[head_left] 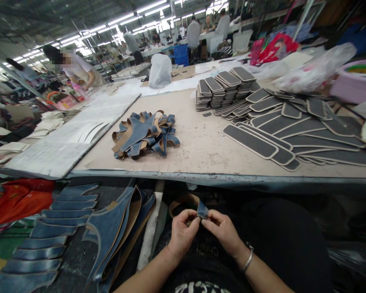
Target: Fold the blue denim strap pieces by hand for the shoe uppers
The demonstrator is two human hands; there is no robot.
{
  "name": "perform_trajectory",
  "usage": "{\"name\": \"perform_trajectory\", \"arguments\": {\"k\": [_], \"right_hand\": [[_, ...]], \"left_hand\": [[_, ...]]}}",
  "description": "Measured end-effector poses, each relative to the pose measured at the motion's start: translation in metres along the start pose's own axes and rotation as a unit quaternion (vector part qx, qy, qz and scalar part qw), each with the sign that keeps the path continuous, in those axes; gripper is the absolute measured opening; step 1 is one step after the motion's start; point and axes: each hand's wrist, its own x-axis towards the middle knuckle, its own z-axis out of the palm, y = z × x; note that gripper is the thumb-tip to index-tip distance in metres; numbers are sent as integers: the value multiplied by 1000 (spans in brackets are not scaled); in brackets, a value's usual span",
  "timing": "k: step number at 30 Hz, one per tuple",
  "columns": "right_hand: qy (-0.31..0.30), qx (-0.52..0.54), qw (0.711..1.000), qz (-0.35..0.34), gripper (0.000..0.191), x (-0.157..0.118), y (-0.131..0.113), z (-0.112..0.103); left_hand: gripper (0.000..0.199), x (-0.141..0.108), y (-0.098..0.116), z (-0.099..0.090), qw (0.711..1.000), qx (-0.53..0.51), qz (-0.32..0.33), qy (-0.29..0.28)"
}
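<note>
Between my two hands, over my lap, is a curved blue leather piece with a tan back, looping away to the left. My left hand pinches it with thumb and forefinger. Close beside, my right hand pinches its right end. The fingertips nearly meet, and part of the piece is hidden behind them. On the table ahead lies a heap of similar blue leather pieces. Folded larger blue leather pieces and a row of overlapping blue strips lie to my lower left.
The table's front edge runs just beyond my hands. Dark grey panels with pale rims spread over its right side, near stacked smaller panels. A white board lies left. A co-worker bends over a surface at far left.
</note>
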Motion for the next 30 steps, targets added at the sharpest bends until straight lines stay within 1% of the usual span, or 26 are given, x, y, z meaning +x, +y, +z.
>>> {"name": "perform_trajectory", "arguments": {"k": [5,11,13,17,19,22,27,29,30], "right_hand": [[30,-92,994,-49,18,-2,6,3],[60,-131,988,-60,27,-3,8,3],[59,-151,985,-66,27,-2,8,3],[57,-206,973,-83,27,-2,6,2],[52,-221,970,-89,29,-2,5,2],[37,-234,967,-96,30,-3,4,1],[21,-221,971,-91,31,-3,2,0],[20,-185,980,-73,31,-2,5,0],[12,-155,986,-52,32,-2,7,0]], "left_hand": [[16,1,-1,3,997,-65,-32,15],[20,-4,-2,8,989,-128,-77,15],[22,-6,-2,6,987,-136,-88,-11],[26,-4,-5,-4,971,-173,-124,-113],[31,0,-5,-9,968,-144,-139,-153],[36,7,-4,-13,972,-51,-134,-187],[37,10,-2,-13,976,2,-88,-201],[35,8,-1,-13,979,23,-64,-194],[32,7,0,-14,980,30,-52,-188]]}}
